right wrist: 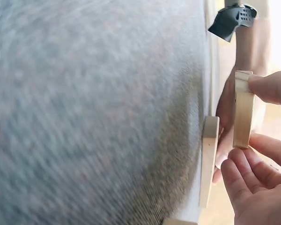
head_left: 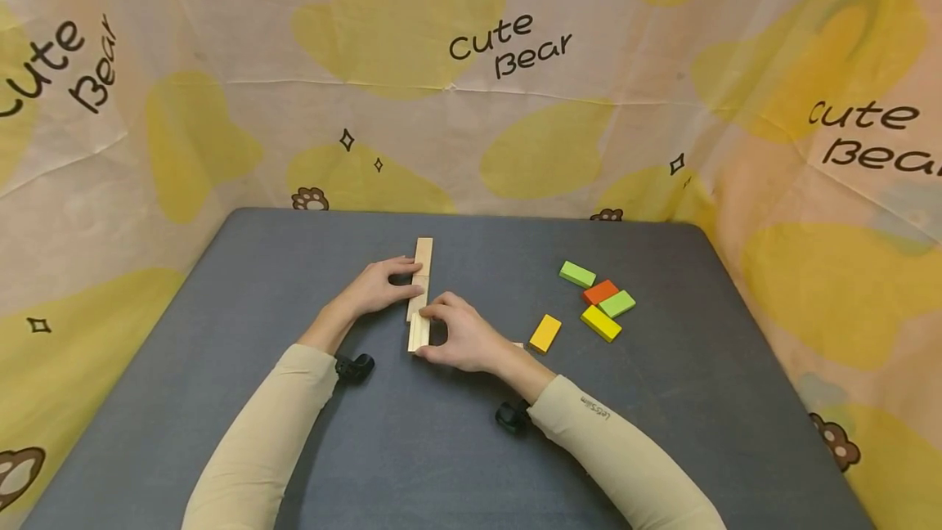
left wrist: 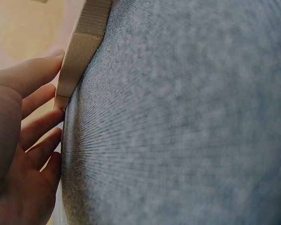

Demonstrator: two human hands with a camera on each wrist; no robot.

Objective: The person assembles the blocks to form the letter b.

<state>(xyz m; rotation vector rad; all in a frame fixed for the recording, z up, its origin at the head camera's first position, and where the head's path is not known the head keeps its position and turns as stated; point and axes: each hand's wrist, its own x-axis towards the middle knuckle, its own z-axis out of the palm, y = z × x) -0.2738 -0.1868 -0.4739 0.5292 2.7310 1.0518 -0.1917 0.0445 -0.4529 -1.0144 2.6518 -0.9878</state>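
On the grey tabletop (head_left: 221, 366), the left hand (head_left: 375, 289) lies with fingers straight, their tips pressed against the left side of a line of plain wooden blocks (head_left: 421, 285) near the tabletop's middle. The line runs away from the person; it looks like three blocks laid end to end, though the joints are hard to count. Just right of it, the right hand (head_left: 459, 338) pinches one more plain wooden block (right wrist: 242, 108) between thumb and fingers, held on edge at the near end of the line. Further right lie five coloured blocks: one amber block (head_left: 545, 333) alone, then a cluster of two green blocks (head_left: 577, 274), one orange block (head_left: 600, 291) and one yellow block (head_left: 600, 323).
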